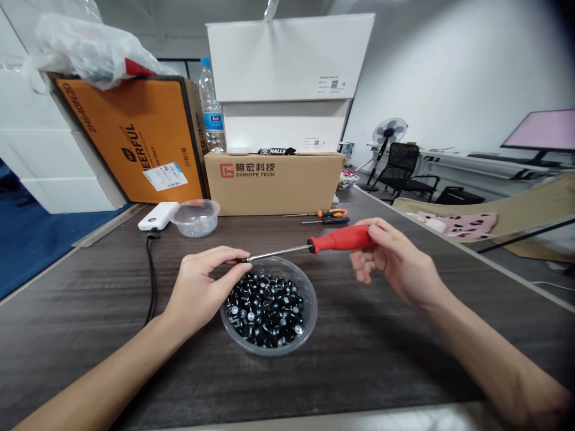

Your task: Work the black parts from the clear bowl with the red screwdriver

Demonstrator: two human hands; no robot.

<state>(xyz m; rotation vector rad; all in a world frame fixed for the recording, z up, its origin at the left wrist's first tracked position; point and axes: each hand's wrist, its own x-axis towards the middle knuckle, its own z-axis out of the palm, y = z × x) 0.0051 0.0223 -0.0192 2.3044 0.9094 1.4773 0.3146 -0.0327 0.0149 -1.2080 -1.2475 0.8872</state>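
My right hand (pixel 395 263) grips the red handle of a screwdriver (pixel 335 239), whose metal shaft points left, level above the table. My left hand (pixel 204 287) pinches its fingertips around the shaft's tip; whatever small part sits there is hidden. Just below the tip stands a clear plastic bowl (pixel 309 314) filled with several small black knob-like parts (pixel 267 308). The left hand overlaps the bowl's left rim.
A smaller clear bowl (pixel 196 216) of small parts and a white power bank (pixel 158 215) with a black cable (pixel 150 281) lie behind. Two screwdrivers (pixel 326 216) rest before a brown carton (pixel 274 182). An orange box (pixel 135 137), white boxes and a bottle (pixel 212 108) stand at the back.
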